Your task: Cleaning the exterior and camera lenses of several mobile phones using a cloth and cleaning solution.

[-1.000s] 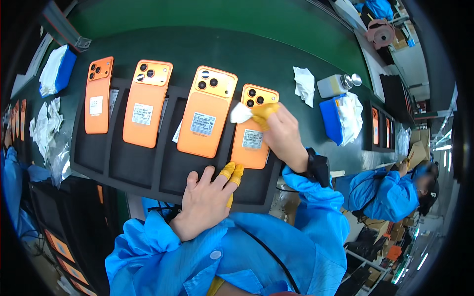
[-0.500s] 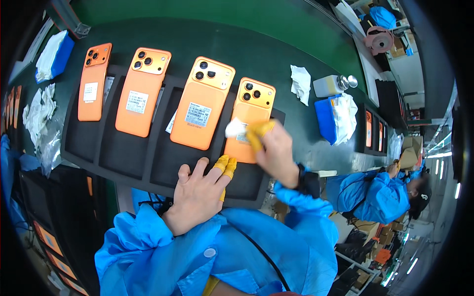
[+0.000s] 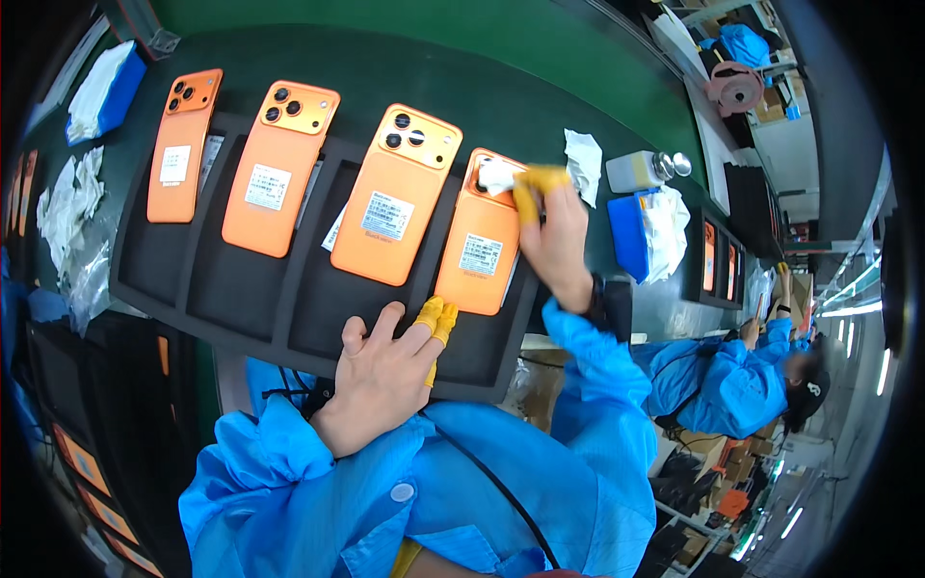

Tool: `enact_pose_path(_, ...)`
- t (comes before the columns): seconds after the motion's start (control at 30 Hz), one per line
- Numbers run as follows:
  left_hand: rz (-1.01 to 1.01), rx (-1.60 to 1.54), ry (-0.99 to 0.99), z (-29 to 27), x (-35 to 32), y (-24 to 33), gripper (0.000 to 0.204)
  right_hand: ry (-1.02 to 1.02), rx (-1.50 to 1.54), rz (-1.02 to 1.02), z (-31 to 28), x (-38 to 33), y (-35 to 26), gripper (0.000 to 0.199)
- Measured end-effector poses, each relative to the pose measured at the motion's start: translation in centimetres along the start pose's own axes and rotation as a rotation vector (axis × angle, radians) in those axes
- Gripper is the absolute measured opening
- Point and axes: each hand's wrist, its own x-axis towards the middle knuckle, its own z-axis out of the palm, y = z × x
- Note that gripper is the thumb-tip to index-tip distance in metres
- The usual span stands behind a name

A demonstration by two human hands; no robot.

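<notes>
My right hand (image 3: 557, 236), with yellow finger cots, pinches a white wipe (image 3: 495, 177) against the camera end of the rightmost orange phone (image 3: 472, 217). The wipe and fingers hide most of that phone's lenses. At the phone's lower edge, the cot-covered fingertips of my left hand (image 3: 378, 371) touch it, with the thumb and other fingers spread. Three more orange phones lie to the left: one beside it (image 3: 371, 260), another (image 3: 252, 226) and the farthest left (image 3: 171, 202). All lie back up with white labels, on the black compartment tray (image 3: 289, 323).
Right of the tray are a crumpled tissue (image 3: 582, 166), a pump bottle (image 3: 631, 171) and a blue box of wipes (image 3: 631, 236). Another blue box (image 3: 120, 96) and crumpled wipes (image 3: 69, 207) lie left. A co-worker in blue (image 3: 723, 385) stands at the right.
My right hand has moved the wipe up the rightmost phone, from its label to its camera end, uncovering the label. My left hand remains at the lower edge.
</notes>
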Motion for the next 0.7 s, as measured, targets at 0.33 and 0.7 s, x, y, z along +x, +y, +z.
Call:
enact_pose_path(0.33, 0.036, -0.020, 0.063, 0.2, 0.0, -0.3, 0.027, -0.246, 0.064, -0.122, -1.2, -4.7, -4.2, 0.030)
enact_pose_path(0.7, 0.023, -0.093, 0.163, 0.3, -0.5, -0.8, 0.027, -0.281, 0.154, -0.271, 0.1, -3.7, -5.1, 0.022)
